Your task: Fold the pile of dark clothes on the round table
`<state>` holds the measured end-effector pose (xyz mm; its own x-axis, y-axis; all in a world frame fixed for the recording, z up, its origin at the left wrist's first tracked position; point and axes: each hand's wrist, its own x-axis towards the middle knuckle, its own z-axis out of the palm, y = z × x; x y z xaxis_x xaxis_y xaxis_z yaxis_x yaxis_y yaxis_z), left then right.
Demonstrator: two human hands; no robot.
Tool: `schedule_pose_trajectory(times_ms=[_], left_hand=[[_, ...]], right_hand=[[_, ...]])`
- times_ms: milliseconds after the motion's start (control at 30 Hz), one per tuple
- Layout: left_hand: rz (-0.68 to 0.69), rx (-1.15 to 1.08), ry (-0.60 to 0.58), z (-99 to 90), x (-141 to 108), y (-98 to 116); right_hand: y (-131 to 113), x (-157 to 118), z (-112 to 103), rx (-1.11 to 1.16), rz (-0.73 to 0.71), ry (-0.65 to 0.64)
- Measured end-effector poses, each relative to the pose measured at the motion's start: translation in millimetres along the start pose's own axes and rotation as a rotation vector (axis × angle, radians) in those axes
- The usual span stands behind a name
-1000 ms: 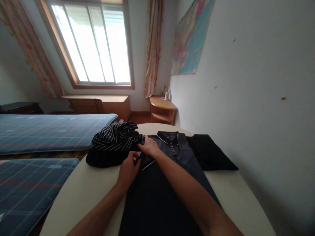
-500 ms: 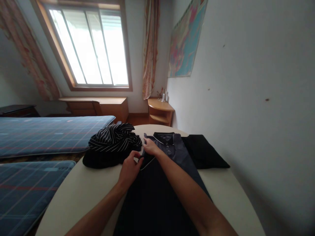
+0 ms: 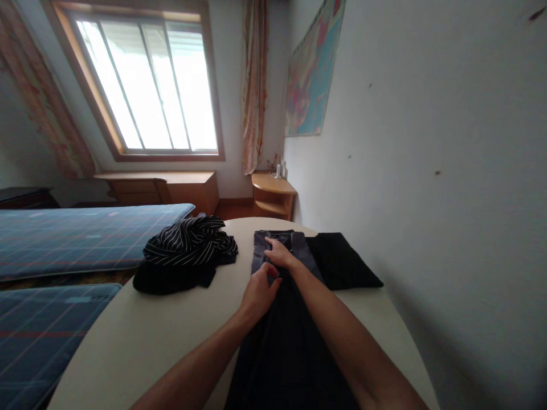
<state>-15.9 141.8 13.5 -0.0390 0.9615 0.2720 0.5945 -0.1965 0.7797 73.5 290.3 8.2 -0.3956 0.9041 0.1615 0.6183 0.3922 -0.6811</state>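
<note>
A dark grey polo shirt (image 3: 294, 347) lies lengthwise on the round table, its collar end away from me. Its left side is folded over toward the middle. My left hand (image 3: 258, 290) pinches the folded-over fabric with thumb and forefinger, partway down from the collar. Just beyond it, my right hand (image 3: 278, 253) is closed on the same shirt near the collar and covers part of the placket. A folded black garment (image 3: 344, 262) lies at the shirt's right side, touching or partly under it.
On the left of the cream round table (image 3: 171, 336) sits a heap with a black-and-white striped garment (image 3: 192, 242) over a black one (image 3: 171, 279). Plaid mattresses (image 3: 85, 233) are beyond the table's left edge. A white wall (image 3: 405, 216) runs along the right.
Both hands have moved right, carrying the shirt's left edge over toward its middle. The buttons on the placket are now mostly covered. The view has shifted slightly to the right.
</note>
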Motion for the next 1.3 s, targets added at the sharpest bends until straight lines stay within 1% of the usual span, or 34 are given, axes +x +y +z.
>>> schedule_pose_trajectory(times_ms=[100, 167, 267, 333, 367, 467, 533, 633, 733, 867, 967, 1033, 1100, 1167, 1233, 1300], left_hand=[[0.053, 0.068, -0.070, 7.8, -5, -4], [0.138, 0.167, -0.060, 8.0, -9, -10], [0.258, 0.309, -0.063, 6.6, -16, -22], [0.259, 0.381, -0.117, 7.2, -21, -31], [0.244, 0.416, -0.152, 7.9, -23, -34], [0.217, 0.495, -0.225, 10.5, -26, -43], [0.220, 0.514, -0.232, 11.0, -24, -45], [0.236, 0.519, -0.230, 9.5, -13, -48], [0.253, 0.524, -0.240, 6.1, 3, -52], [0.277, 0.491, -0.259, 0.7, 27, -58], [0.285, 0.455, -0.233, -5.2, 32, -61], [0.277, 0.444, -0.201, -12.2, 26, -59], [0.257, 0.443, -0.177, -22.5, 12, -53], [0.226, 0.449, -0.170, -36.0, -9, -42], [0.169, 0.473, -0.187, -50.9, -34, -27], [0.102, 0.519, -0.261, -65.0, -62, -12]], right_hand=[[11, -8, -5, -0.009, 0.015, -0.003], [13, -14, -9, -0.012, 0.027, 0.014], [10, -26, -18, -0.063, 0.018, 0.089], [7, -39, -26, -0.158, -0.005, 0.122], [5, -47, -30, -0.219, -0.013, 0.114], [2, -74, -37, -0.420, -0.001, 0.030], [2, -91, -37, -0.515, 0.027, -0.001], [8, -105, -30, -0.532, 0.074, -0.024], [19, -105, -20, -0.503, 0.088, -0.041], [34, -90, -10, -0.483, 0.088, -0.029], [40, -80, -8, -0.465, 0.074, -0.003], [42, -78, -8, -0.456, 0.063, 0.017], [41, -80, -11, -0.446, 0.040, 0.038], [37, -85, -17, -0.444, -0.013, 0.051], [31, -91, -23, -0.449, -0.107, 0.038], [22, -97, -28, -0.452, -0.203, 0.012]])
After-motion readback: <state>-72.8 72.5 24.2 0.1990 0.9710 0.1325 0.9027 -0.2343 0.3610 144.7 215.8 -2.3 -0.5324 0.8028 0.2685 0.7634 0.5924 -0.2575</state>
